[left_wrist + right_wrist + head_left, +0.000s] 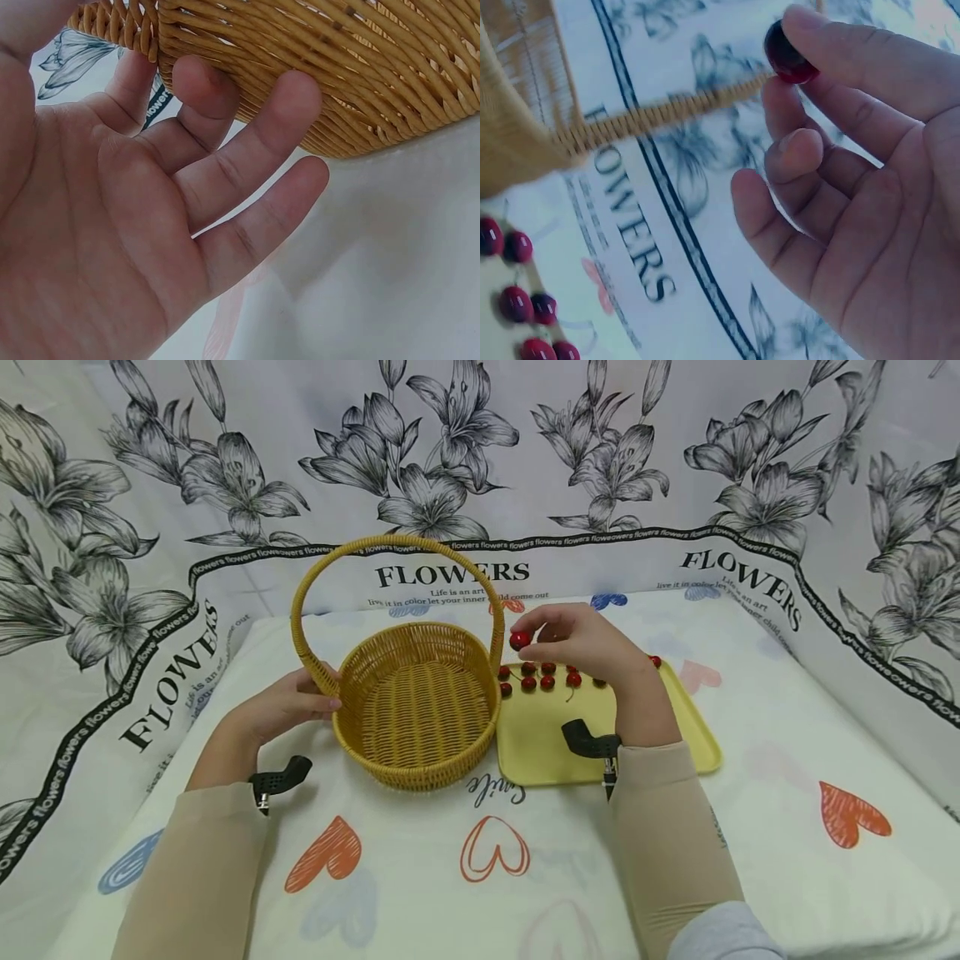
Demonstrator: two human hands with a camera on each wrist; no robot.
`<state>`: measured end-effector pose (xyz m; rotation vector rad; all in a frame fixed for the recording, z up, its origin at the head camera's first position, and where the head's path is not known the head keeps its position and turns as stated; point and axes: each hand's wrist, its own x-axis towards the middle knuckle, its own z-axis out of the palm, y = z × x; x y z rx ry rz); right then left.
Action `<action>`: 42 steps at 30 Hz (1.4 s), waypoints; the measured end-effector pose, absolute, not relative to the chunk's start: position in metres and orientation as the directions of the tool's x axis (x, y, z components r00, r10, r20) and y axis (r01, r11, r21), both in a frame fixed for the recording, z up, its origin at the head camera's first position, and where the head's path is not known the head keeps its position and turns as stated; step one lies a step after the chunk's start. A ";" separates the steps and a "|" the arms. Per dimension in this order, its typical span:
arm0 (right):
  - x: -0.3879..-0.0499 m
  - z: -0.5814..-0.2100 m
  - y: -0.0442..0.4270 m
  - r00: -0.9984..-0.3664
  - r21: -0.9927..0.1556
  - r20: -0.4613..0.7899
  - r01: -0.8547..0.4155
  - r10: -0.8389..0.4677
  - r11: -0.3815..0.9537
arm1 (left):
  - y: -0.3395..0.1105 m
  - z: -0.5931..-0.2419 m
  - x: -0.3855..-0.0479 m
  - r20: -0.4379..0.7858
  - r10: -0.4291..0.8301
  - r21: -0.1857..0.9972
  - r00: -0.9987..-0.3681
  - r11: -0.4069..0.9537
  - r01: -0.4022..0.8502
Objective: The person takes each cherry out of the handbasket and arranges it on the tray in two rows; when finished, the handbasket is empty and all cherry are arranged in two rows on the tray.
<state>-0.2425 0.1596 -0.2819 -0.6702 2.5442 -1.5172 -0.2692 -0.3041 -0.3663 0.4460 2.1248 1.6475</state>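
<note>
A round yellow wicker basket (423,714) with a tall arched handle stands in the middle, its woven floor visible. My left hand (294,700) holds it at the left foot of the handle; in the left wrist view, the other fingers (247,165) of that hand lie against or near the wicker side. Between thumb and fingertips my right hand (588,639) pinches a red cherry (520,641), raised just right of the handle. In the right wrist view the cherry (789,54) looks dark and glossy. Several more cherries (547,682) lie below that hand, partly hidden by it.
A yellow tray (540,752) lies right of the basket, with the cherries along its far side. White cloth (405,877) printed with hearts covers the table. A flower-printed curtain (480,452) rises behind. Each wrist carries a black camera mount (588,742).
</note>
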 end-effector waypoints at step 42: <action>-0.250 -0.362 0.313 -0.981 -0.758 -0.120 0.188 0.149 0.624 | -0.300 -0.361 -0.264 -0.145 0.454 0.966 -0.879 0.258 -0.027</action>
